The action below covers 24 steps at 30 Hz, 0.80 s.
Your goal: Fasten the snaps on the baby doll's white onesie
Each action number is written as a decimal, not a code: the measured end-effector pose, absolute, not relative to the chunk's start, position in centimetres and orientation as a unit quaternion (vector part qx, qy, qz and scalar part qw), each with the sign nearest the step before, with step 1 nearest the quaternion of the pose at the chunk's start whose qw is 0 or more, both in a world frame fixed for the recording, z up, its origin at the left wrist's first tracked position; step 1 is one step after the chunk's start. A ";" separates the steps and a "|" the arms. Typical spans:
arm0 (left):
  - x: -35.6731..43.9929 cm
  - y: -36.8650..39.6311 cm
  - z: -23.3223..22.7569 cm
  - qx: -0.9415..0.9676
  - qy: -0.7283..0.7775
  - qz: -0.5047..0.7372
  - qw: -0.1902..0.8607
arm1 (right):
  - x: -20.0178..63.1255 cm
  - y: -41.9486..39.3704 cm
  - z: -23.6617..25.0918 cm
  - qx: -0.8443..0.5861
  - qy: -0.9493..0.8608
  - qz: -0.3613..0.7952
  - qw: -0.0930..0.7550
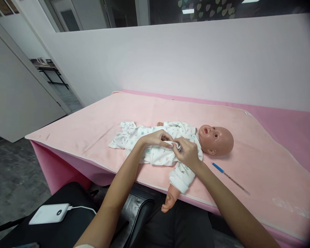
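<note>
Doll (186, 141) under both hands (170, 146); thermometer (229, 178) beside it on pink towel (93, 120).

My hands cover the middle of the doll's (214, 139) chest, so the fold of its printed suit (155, 155) that my fingers pinch is mostly hidden, and I cannot tell whether a snap or a button sits there. My left hand (157, 138) hides the fingertips beneath it; my right hand (187, 153) masks the doll's near shoulder. Both my forearms run off the bottom edge. The thin stick with a blue end (229, 178) is too small to identify. The worktop (286, 162) is cut off at the right, where the picture darkens.
</note>
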State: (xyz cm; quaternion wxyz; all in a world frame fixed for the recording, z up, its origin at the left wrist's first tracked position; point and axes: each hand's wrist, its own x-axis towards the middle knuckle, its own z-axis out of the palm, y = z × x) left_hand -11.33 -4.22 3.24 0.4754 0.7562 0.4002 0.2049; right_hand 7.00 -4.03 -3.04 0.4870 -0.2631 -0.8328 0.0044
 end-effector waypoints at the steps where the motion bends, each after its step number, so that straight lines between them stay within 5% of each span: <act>1: -11.4 -4.2 3.2 0.757 0.401 0.204 0.474 | 7.0 -4.0 -3.0 -0.264 -0.833 0.004 0.487; 24: -10.9 -4.6 3.5 0.756 0.403 0.247 0.452 | 7.0 -4.0 -3.0 -0.263 -0.835 0.006 0.483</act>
